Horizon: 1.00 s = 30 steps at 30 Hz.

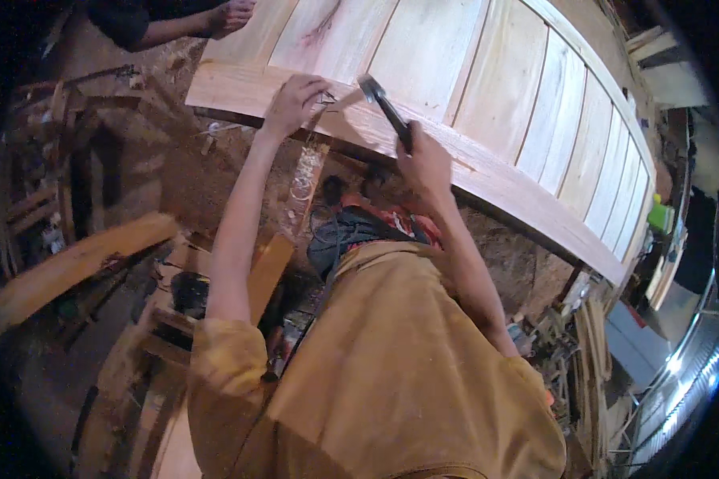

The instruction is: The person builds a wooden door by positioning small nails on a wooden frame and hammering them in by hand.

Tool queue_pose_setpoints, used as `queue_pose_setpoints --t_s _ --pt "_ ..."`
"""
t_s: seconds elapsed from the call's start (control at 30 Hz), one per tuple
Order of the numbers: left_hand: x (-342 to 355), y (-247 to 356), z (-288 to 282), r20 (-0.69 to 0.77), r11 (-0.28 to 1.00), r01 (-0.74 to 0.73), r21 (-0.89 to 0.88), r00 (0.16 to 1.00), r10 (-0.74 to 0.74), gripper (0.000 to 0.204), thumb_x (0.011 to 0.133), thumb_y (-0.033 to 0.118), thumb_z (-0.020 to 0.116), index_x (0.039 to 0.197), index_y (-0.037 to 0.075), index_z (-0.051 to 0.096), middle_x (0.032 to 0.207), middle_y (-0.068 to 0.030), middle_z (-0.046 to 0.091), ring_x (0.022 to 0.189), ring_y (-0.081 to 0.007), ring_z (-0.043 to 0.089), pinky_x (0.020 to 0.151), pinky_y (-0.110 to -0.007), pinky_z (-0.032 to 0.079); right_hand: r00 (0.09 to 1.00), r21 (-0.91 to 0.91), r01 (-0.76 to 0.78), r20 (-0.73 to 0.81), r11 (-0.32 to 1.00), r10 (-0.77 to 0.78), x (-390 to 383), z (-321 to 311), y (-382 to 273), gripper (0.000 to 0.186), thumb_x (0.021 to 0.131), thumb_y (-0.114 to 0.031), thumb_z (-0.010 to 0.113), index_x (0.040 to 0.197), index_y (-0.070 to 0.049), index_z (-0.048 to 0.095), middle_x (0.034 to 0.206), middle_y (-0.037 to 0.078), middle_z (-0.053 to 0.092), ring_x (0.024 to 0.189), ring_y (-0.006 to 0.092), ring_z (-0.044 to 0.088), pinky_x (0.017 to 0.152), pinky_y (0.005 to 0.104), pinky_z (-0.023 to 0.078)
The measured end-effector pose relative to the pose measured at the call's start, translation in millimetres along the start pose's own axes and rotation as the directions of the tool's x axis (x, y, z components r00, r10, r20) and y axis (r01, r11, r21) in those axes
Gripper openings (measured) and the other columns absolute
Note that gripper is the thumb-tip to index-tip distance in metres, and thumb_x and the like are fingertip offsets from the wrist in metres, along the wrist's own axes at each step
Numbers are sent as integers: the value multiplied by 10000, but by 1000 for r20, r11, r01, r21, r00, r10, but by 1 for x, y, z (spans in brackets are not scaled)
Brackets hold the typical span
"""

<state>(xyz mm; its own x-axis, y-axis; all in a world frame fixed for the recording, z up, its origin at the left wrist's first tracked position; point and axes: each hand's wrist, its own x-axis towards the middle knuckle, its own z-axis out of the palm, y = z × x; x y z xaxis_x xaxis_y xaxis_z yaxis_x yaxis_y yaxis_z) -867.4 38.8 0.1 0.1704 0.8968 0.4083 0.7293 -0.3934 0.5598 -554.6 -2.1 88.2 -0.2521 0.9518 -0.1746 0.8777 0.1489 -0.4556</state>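
A large panel of pale wooden boards (423, 60) set in a frame, like a door, lies across the upper part of the view. My right hand (426, 164) grips a hammer (391, 116) by its dark handle. The metal head is held up over the panel's near frame rail (527, 199). Over the left end of that rail is my left hand (295, 102), its fingers bent and drawn together. Something thin and dark shows at the fingertips, too small to make out. The hammer head is a short way to the right of those fingers.
Another person's hand (232, 17) rests by the panel's far left corner. A loose plank (88, 267) lies at the left among wooden scraps. Wood strips (591, 351) are piled at the right, near a grey box (637, 343). A bright green object (660, 214) stands beyond the panel's right end.
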Motion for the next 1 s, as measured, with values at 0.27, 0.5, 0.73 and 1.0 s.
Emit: queue_pose_setpoints --t_s 0.27,0.5,0.73,1.0 --pt "5 10 -5 220 994 -27 109 976 3 231 898 100 673 1127 76 695 1092 -101 669 1099 -321 611 969 -420 507 984 -230 34 -164 973 -73 -36 -23 88 494 792 -226 794 1242 -126 615 1074 110 658 1031 316 636 858 459 502" --pt "7 -2 -18 387 991 -51 124 922 0 178 932 124 595 1089 56 645 1065 -114 620 1104 -336 577 952 -443 505 953 -85 179 -234 980 -194 -7 -16 51 267 846 -153 729 1093 -63 682 1090 130 655 1050 346 618 888 469 511" --pt "18 -2 -21 512 967 -204 155 853 97 194 906 69 573 1095 61 614 1087 -116 609 1100 -337 564 934 -427 510 913 162 394 -186 905 -364 69 76 -37 214 909 -161 672 1087 -63 739 1085 127 673 1036 336 636 911 452 546" --pt "-3 0 -14 354 962 -38 269 933 -62 203 927 51 576 1127 26 595 1072 -154 624 1109 -360 573 936 -443 500 896 62 435 -125 898 -426 78 107 -44 157 941 -168 610 968 -28 675 1035 161 648 1007 366 635 866 477 551"
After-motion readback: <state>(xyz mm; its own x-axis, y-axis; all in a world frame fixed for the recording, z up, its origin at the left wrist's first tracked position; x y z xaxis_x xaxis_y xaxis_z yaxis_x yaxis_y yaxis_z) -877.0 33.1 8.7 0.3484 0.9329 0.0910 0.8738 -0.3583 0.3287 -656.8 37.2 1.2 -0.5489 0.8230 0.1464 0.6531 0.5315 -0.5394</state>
